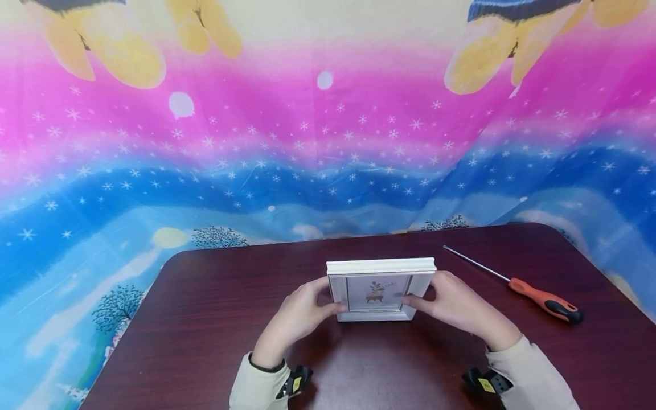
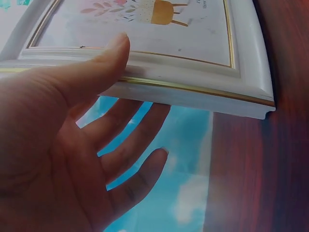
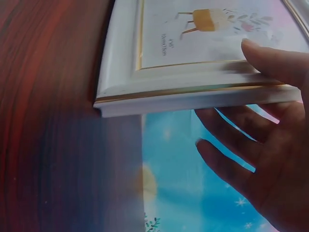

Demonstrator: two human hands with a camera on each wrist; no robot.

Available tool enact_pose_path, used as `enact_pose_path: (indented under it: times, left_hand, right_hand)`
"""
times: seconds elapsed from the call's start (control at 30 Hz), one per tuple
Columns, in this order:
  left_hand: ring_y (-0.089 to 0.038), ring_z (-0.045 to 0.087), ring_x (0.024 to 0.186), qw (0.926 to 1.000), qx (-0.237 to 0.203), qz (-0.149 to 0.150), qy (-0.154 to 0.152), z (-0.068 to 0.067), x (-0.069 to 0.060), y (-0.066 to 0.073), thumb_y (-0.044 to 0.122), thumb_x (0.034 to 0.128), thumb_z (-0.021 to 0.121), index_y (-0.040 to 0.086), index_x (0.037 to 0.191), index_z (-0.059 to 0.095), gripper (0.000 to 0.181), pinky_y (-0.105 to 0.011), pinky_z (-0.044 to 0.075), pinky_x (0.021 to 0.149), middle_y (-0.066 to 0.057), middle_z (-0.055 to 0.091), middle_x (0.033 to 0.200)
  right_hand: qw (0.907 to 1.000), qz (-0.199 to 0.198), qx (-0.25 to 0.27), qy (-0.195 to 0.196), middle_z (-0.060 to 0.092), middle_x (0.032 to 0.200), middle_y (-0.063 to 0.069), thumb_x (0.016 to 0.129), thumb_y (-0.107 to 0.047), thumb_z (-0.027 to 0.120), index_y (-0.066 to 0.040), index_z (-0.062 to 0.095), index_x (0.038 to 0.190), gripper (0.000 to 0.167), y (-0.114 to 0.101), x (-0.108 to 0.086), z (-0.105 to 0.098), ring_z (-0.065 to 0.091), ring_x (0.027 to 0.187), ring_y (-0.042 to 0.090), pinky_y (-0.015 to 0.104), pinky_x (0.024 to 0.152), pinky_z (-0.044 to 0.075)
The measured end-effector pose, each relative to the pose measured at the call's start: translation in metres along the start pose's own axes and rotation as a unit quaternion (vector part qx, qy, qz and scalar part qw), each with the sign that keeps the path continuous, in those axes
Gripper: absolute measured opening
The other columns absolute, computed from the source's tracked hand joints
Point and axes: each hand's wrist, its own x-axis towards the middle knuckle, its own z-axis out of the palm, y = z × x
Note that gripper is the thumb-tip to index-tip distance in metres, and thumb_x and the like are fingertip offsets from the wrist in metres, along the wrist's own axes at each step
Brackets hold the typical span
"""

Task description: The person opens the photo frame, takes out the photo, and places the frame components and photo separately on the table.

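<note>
A white picture frame (image 1: 381, 265) with a thin gold inner line and a potted-plant print stands upright on the dark red table (image 1: 230, 296), in the middle of the head view. My left hand (image 1: 302, 310) grips its left side, the thumb on the front and the other fingers behind. On the opposite side my right hand (image 1: 461, 302) holds it the same way. In the left wrist view the frame's moulding (image 2: 251, 77) lies between thumb and fingers, the little finger apart from it. The right wrist view shows the frame's lower corner (image 3: 108, 104) on the tabletop.
To the right on the table lies a screwdriver (image 1: 543, 299) with an orange and black handle, its shaft pointing to the back. A colourful cloth (image 1: 318, 142) with snowflakes hangs behind the table and along its left side.
</note>
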Motion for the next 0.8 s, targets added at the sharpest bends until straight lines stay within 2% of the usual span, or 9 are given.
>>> enact_pose_path:
  times: [0.17, 0.37, 0.6, 0.7, 0.8]
  left_hand:
    - [-0.017, 0.068, 0.097, 0.9998, -0.019, 0.009, -0.004, 0.003, 0.003, -0.005, 0.025, 0.0895, 0.075, 0.020, 0.128, 0.064, 0.041, -0.044, 0.051, 0.085, 0.002, 0.070, 0.115]
    - [-0.022, 0.067, 0.103, 0.9999, -0.005, 0.008, 0.004, 0.005, 0.005, -0.006, 0.023, 0.0906, 0.074, 0.016, 0.134, 0.061, 0.046, -0.047, 0.051, 0.087, -0.002, 0.067, 0.123]
    - [-0.022, 0.065, 0.105, 0.9990, 0.024, 0.012, 0.036, 0.008, 0.006, -0.002, 0.019, 0.0913, 0.073, 0.014, 0.133, 0.061, 0.043, -0.047, 0.051, 0.084, -0.005, 0.067, 0.124]
    - [-0.026, 0.061, 0.116, 0.9988, 0.009, 0.008, 0.047, 0.008, 0.006, 0.000, 0.016, 0.0922, 0.071, 0.010, 0.135, 0.059, 0.045, -0.050, 0.049, 0.092, -0.009, 0.065, 0.128]
    - [-0.029, 0.054, 0.126, 0.9982, -0.030, 0.012, 0.051, 0.008, 0.006, 0.002, 0.012, 0.0938, 0.068, 0.005, 0.138, 0.055, 0.047, -0.052, 0.044, 0.101, -0.013, 0.063, 0.130]
  right_hand:
    - [0.9998, -0.003, -0.006, -0.017, 0.071, 0.115, 0.002, 0.089, -0.015, 0.074, -0.008, 0.062, 0.128, 0.041, 0.007, -0.001, 0.000, 0.067, 0.105, 0.020, 0.049, 0.090, 0.052]
    - [0.9998, 0.001, 0.000, -0.022, 0.071, 0.113, 0.007, 0.090, -0.008, 0.071, -0.003, 0.061, 0.126, 0.038, 0.010, -0.002, 0.001, 0.067, 0.106, 0.027, 0.054, 0.091, 0.051]
    - [0.9992, 0.038, -0.005, 0.009, 0.068, 0.120, 0.011, 0.092, -0.008, 0.068, -0.003, 0.054, 0.135, 0.045, 0.011, -0.001, 0.007, 0.065, 0.109, 0.029, 0.055, 0.091, 0.050]
    - [0.9993, 0.029, -0.005, 0.022, 0.067, 0.121, 0.013, 0.093, -0.009, 0.068, -0.002, 0.051, 0.136, 0.047, 0.010, 0.000, 0.009, 0.066, 0.107, 0.029, 0.055, 0.089, 0.051]
    - [0.9987, 0.021, -0.018, 0.044, 0.068, 0.119, 0.014, 0.094, -0.009, 0.068, -0.001, 0.050, 0.135, 0.046, 0.007, 0.000, 0.009, 0.067, 0.103, 0.027, 0.053, 0.086, 0.053]
